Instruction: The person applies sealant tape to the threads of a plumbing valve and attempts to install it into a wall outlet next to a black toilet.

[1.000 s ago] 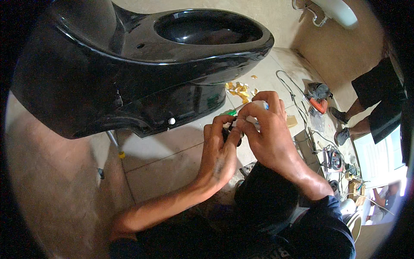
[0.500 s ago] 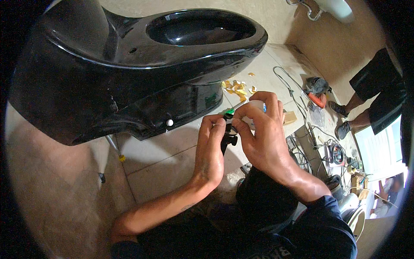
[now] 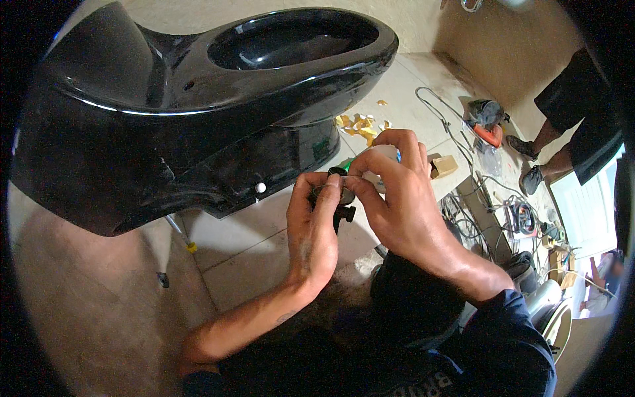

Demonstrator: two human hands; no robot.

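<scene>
A small black plastic pipe fitting (image 3: 344,213) with a round open end and a side knob is pinched between the thumb and fingers of my left hand (image 3: 314,231). My right hand (image 3: 413,205) is closed just right of it, thumb and forefinger pressed together on a thin whitish strip that reaches to the fitting. Inside its curled fingers sits a white roll with a bit of blue, looking like thread seal tape (image 3: 389,152), mostly hidden. Beyond both hands lies a glossy black toilet (image 3: 258,112), with a white round cap (image 3: 260,188) low on its side.
Yellow and white scraps (image 3: 360,126) lie by the toilet's base. A small cardboard box (image 3: 444,166), cables (image 3: 489,192) and an orange-handled tool (image 3: 487,135) are on the floor to the right. Another person's legs (image 3: 552,152) stand at far right. A yellow-tipped rod (image 3: 182,235) is at left.
Both hands have shifted slightly left in view. The fitting has turned so its round open end faces up more, and the strip between the hands shows more plainly.
</scene>
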